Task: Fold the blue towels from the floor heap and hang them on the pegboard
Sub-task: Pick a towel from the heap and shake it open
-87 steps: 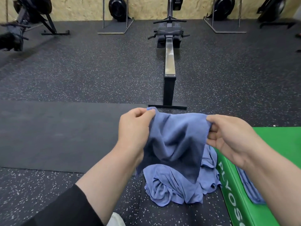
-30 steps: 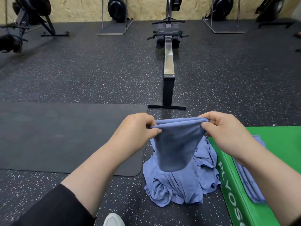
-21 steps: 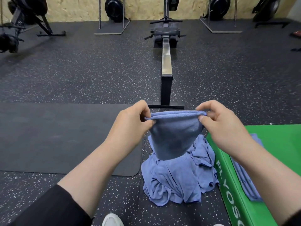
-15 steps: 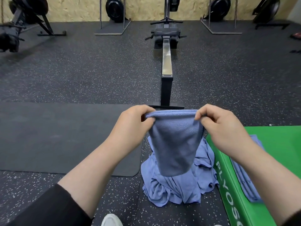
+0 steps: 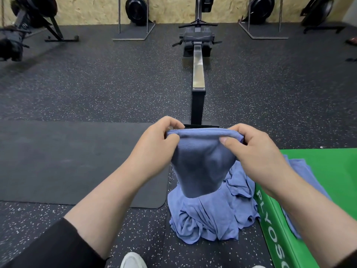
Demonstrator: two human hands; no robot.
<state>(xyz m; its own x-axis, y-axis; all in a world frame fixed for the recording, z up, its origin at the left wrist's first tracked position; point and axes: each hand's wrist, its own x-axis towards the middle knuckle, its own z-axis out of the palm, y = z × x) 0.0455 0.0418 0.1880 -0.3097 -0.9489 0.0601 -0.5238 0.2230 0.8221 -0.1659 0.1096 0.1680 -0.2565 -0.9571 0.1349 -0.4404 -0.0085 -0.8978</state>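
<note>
A folded blue towel (image 5: 202, 163) hangs in front of me, doubled over along its top edge. My left hand (image 5: 154, 146) pinches the top left end and my right hand (image 5: 257, 149) pinches the top right end. Below it a crumpled heap of blue towels (image 5: 210, 215) lies on the speckled black floor. Another blue towel (image 5: 301, 171) lies flat on the green plyo box (image 5: 328, 171), partly hidden by my right forearm. No pegboard is in view.
A rowing machine (image 5: 198, 74) runs away from me straight ahead, its foot just beyond my hands. A dark mat (image 5: 67, 161) lies on the left. More gym machines (image 5: 139, 8) stand along the far wall. My white shoe (image 5: 133, 261) shows at the bottom.
The towel went from a loose spread sheet to a narrow folded piece held by its top edge. My hands came closer together and the hanging part has shortened slightly.
</note>
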